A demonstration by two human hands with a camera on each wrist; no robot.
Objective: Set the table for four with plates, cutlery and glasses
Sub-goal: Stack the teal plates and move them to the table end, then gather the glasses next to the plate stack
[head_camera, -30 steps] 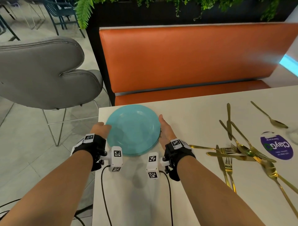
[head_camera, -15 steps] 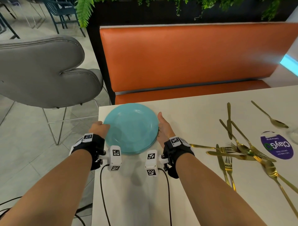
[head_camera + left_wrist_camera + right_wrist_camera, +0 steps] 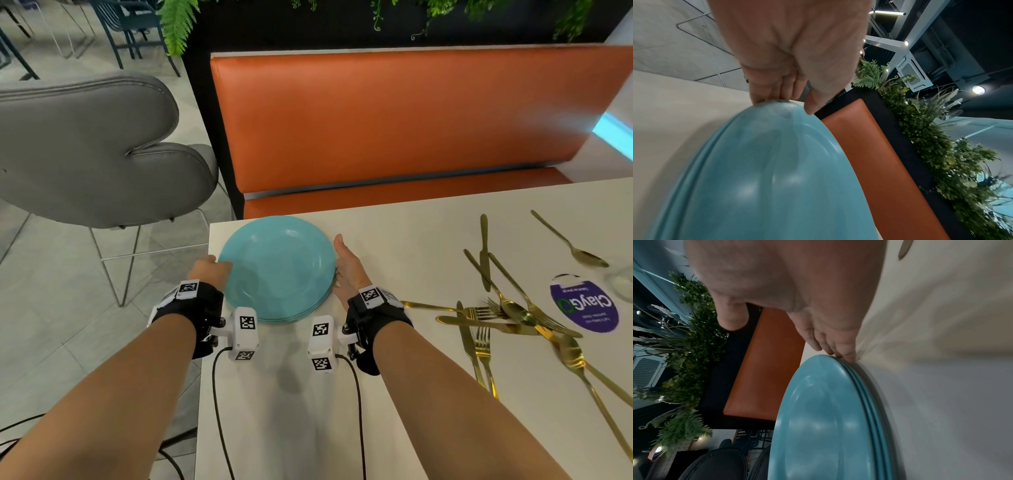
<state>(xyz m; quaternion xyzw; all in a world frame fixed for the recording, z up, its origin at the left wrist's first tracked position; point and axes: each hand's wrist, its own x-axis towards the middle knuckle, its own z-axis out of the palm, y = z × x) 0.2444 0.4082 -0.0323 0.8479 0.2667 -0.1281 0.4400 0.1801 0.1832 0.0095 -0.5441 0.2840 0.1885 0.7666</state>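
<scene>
centre of head view: teal plate stack [image 3: 277, 267], count unclear; left hand [image 3: 209, 270] pinches its rim, right hand [image 3: 347, 270] presses straight fingers alongside, tips hidden.

White table [image 3: 411, 222]: stack of teal plates [image 3: 277, 267] at far-left corner. Right side: gold cutlery [image 3: 513, 308] in a loose overlapping pile, one spoon [image 3: 570, 245] apart behind it. Purple round sticker [image 3: 584, 303] touching the pile. Frame edge: probably a glass [image 3: 621, 282], blurred.

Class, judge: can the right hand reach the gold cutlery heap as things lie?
Probably yes: the right hand touches the stack of plates, and only bare table lies between it and the cutlery heap.
</scene>
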